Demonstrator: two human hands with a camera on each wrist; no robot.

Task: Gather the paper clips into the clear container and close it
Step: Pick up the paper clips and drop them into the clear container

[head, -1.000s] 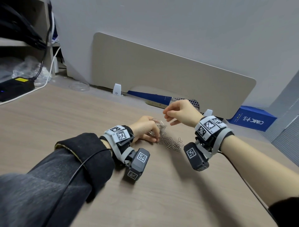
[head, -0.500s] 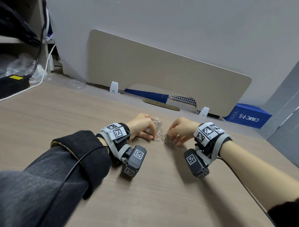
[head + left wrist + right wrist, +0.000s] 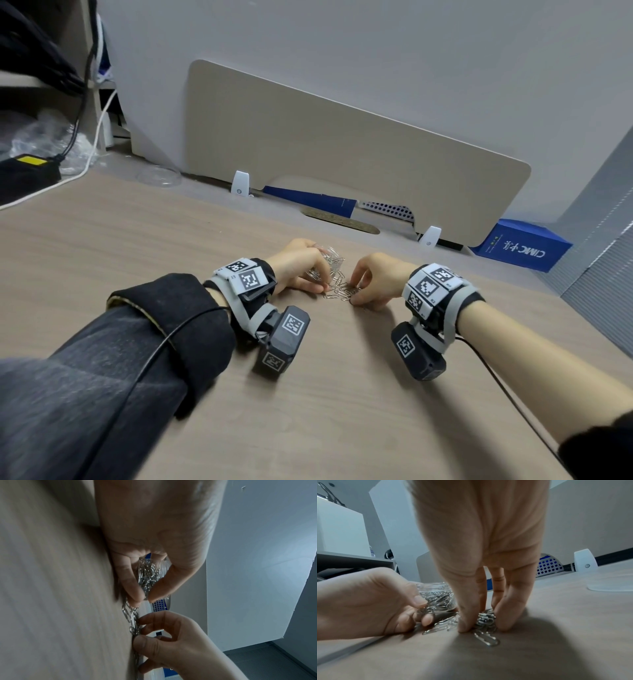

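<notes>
From the head view, the left hand (image 3: 301,265) grips the clear container (image 3: 330,262) mid-tabletop (image 3: 102,246), well back from the near edge. The left wrist view shows the paper clips (image 3: 133,619) as thin, light, slippery wire, likely to tangle. In the right wrist view, the right hand (image 3: 481,582) pinches a bunch; take them in clumps.
</notes>
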